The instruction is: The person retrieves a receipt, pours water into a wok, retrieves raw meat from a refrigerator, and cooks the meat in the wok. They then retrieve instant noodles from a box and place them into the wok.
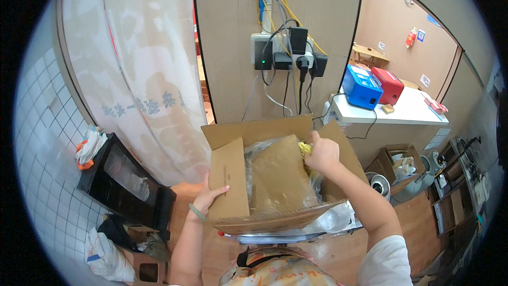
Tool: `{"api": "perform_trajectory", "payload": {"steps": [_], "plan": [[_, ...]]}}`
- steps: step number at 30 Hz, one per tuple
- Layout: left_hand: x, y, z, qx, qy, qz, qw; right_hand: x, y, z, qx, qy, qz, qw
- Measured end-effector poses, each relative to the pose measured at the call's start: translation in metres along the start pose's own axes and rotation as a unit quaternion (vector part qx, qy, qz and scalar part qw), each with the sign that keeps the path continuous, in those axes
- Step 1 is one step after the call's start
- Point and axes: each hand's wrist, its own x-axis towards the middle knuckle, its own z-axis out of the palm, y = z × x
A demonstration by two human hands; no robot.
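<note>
An opened cardboard box [228, 224] with raised flaps stands in front of me. In it lies a flat brown cardboard sheet [279, 174] among clear plastic film [249, 182]. My left hand [208, 196], with a pale green bangle at the wrist, grips the box's left side, its thumb over the printed left flap. My right hand [323, 153] is at the box's far right corner, its fingers curled down beside a crumpled yellow material [304, 149]. The fingertips are hidden, so whether they hold it cannot be told. A clear plastic container [333, 220] shows below the box's near right corner.
Plugged-in adapters and cables [287, 53] hang on the wall ahead. To the right, a white counter [412, 107] bears a blue machine [362, 86] and a red one [387, 85]. A black cabinet [123, 178] stands left, and another carton [381, 163] sits at right.
</note>
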Motion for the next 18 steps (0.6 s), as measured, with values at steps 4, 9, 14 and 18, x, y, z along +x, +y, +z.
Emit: {"api": "perform_trajectory", "payload": {"steps": [4, 9, 14, 18], "plan": [[0.034, -0.017, -0.022, 0.155, -0.009, 0.069, 0.985, -0.002, 0.003, -0.024, 0.023, 0.143, -0.072, 0.987], [0.035, -0.016, -0.038, 0.262, -0.003, 0.067, 0.963, -0.005, 0.001, -0.055, 0.12, 0.173, 0.011, 0.978], [0.038, -0.033, -0.053, 0.094, -0.027, 0.05, 0.994, -0.002, 0.055, -0.061, 0.519, 0.176, 0.116, 0.828], [0.005, -0.039, -0.048, -0.255, 0.022, -0.086, 0.963, -0.032, 0.103, -0.064, 0.859, 0.081, 0.121, 0.491]]}}
